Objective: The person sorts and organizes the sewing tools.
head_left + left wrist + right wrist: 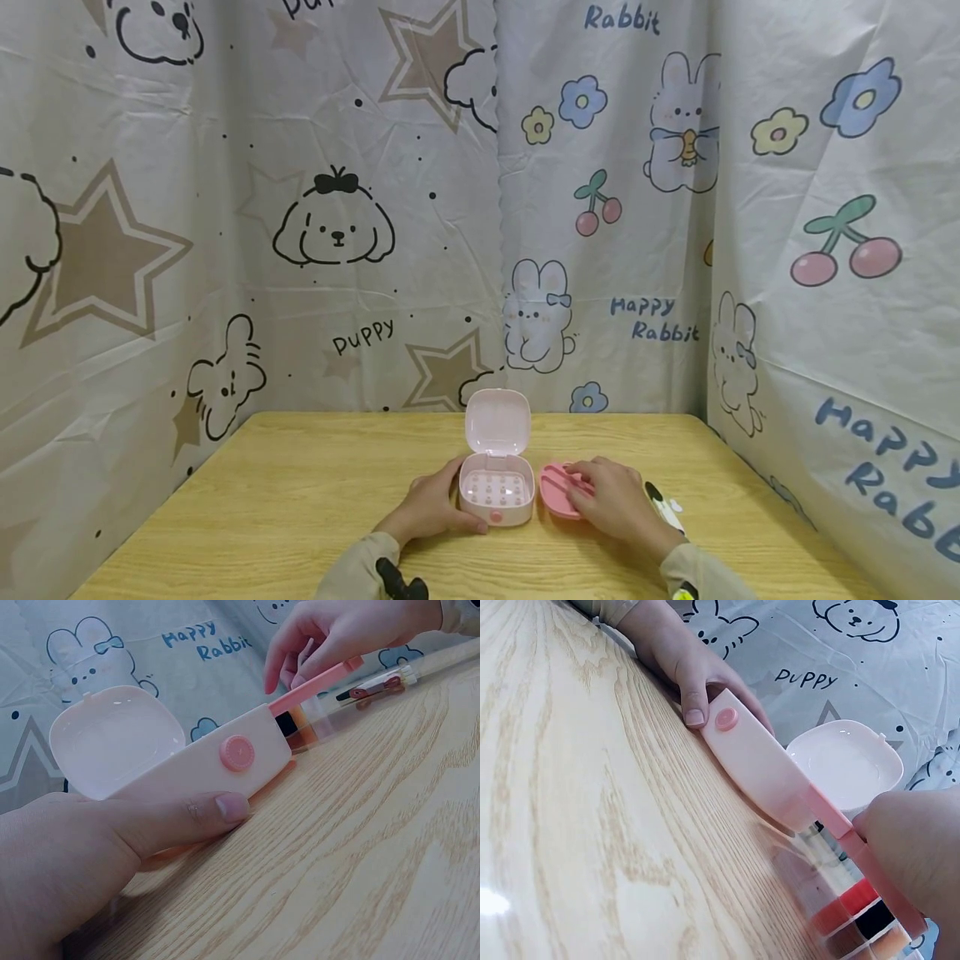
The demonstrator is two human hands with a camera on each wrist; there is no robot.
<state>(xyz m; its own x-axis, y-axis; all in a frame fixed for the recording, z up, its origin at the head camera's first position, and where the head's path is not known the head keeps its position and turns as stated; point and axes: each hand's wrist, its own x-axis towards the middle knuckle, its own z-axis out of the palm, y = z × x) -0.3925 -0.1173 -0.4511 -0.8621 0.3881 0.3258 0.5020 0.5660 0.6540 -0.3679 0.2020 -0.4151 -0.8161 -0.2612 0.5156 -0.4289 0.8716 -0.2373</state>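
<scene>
Here, we found the pale pink box (pixel 517 515) on the wooden table (pixel 300 492), near its middle, with the lid (pixel 498 421) standing up at the back. Rows of small bumps covered the floor inside, and a round, darker pink button (pixel 496 517) sat on the front wall.

At the box's left side we saw the left hand (pixel 432 504) gripping it, the thumb laid along the lower front and the other fingers around the side. Just to the right of the box we saw the pink tray (pixel 553 492), a slotted piece of a deeper pink. The right hand (pixel 615 500) pinched it from above with thumb and fingers, though we could not see every fingertip.

Below the tray, in the right wrist view, we made out coloured squares (pixel 875 921) in red, black and orange, partly covered. Beyond the right hand lay a black and white item (pixel 663 508), too small for us to identify. Further out, we noticed beige sleeves (pixel 360 571) on both arms and, around the table, a pale curtain (pixel 337 125) printed with puppies, rabbits, stars, flowers and cherries.
</scene>
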